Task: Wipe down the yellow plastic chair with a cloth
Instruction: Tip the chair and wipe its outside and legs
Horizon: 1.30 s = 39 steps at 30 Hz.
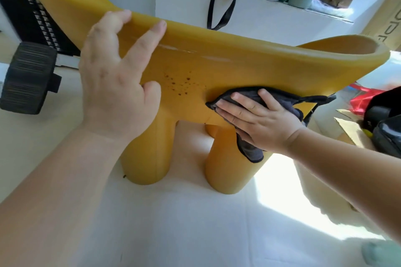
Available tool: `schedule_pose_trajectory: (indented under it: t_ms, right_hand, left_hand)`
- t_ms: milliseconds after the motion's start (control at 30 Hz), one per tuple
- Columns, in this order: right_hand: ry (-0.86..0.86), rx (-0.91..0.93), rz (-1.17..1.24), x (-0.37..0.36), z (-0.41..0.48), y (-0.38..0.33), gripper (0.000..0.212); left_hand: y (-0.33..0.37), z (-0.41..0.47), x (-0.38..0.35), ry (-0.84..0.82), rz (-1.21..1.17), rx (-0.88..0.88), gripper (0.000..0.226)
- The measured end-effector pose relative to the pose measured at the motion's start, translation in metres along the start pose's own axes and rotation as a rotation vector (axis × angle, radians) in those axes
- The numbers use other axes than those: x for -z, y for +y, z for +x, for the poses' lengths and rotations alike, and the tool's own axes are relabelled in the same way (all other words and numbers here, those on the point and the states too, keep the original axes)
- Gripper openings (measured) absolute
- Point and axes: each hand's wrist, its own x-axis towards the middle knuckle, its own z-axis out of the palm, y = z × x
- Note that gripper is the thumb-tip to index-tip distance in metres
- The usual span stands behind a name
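Yellow plastic chair (217, 65) upright on pale floor (184, 223), brown spots (180, 84) on its side. Left hand (115, 84) on top edge, fingers spread. Right hand (258, 121) flat, fingers slightly apart, pressing dark cloth (282, 97) against chair's side, just right of spots.

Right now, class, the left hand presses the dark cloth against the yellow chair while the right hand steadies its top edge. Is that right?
Not quite: the hands are swapped. The head view shows the right hand pressing the dark cloth against the yellow chair, while the left hand steadies its top edge.
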Motion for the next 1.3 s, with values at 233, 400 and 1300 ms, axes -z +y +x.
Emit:
schedule_pose_trajectory:
  t_ms: [233,400,1300]
  right_hand:
    - [0.118,-0.020,-0.137,0.018,0.044,0.020,0.069]
    - [-0.073,0.191,-0.234,-0.003,0.018,-0.015,0.074]
    - [-0.155,0.297,-0.270,-0.002,0.015,-0.021,0.067]
  left_hand:
    - [-0.006,-0.003,-0.005,0.077,-0.149,0.032,0.074]
    - [-0.010,-0.013,-0.010,-0.014,-0.081,0.060,0.077]
    - [-0.005,-0.024,-0.010,-0.071,0.024,0.118,0.086]
